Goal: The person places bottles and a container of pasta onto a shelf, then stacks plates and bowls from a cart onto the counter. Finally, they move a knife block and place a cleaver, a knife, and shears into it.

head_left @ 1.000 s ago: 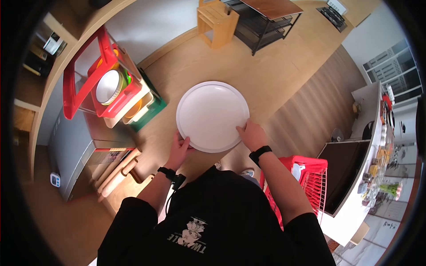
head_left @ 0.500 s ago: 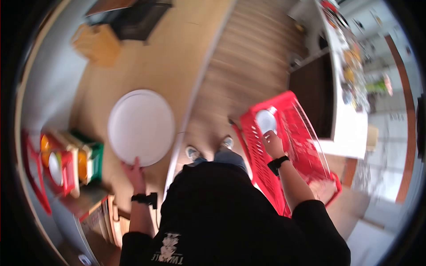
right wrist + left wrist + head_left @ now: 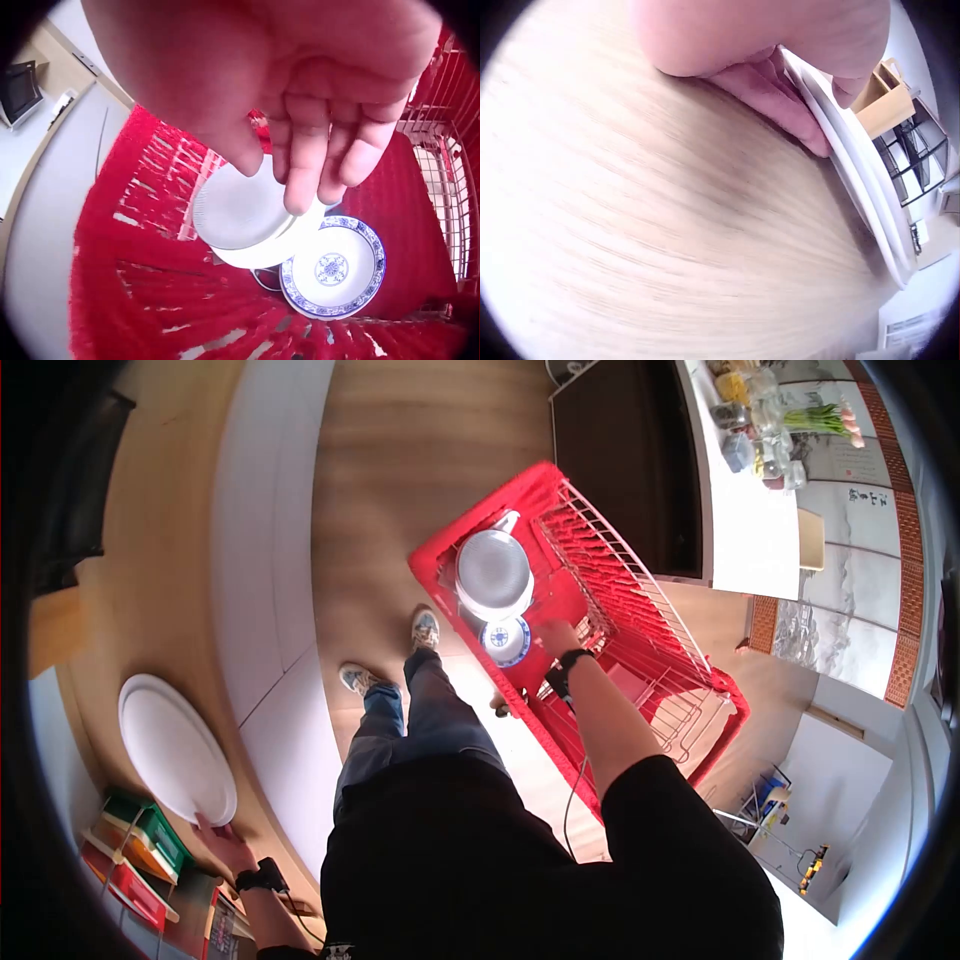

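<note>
Two hands are occupied at once, well apart from each other. The left hand (image 3: 222,844), at about 7 o'clock in the head view, holds the large white plate (image 3: 176,750) by its near rim; in the left wrist view the fingers (image 3: 780,101) are curled under the plate's edge with the thumb on top, and the plate (image 3: 855,165) is seen tilted over a pale wooden surface (image 3: 630,225). Whether the plate rests on that surface or is held just clear of it cannot be told. The right hand (image 3: 556,637) is stretched out to about 1 o'clock, into the red dish rack (image 3: 700,680) standing on the floor. Its fingers (image 3: 300,180) hang loosely spread above the crockery and nothing is held; no contact with any dish can be made out. Directly below them lie a small white saucer (image 3: 236,210) stacked on a wider white plate (image 3: 300,240), and just beside these, at 5 o'clock in the right wrist view, a blue-and-white patterned dish (image 3: 334,270). By the look of things, one plate has been lifted out and is kept in the left hand, while the picking of a second piece from the rack is judged not yet done: three dishes are left in the rack and none has been gripped. Stacked coloured trays (image 3: 135,850) are seen beside the left hand.
</note>
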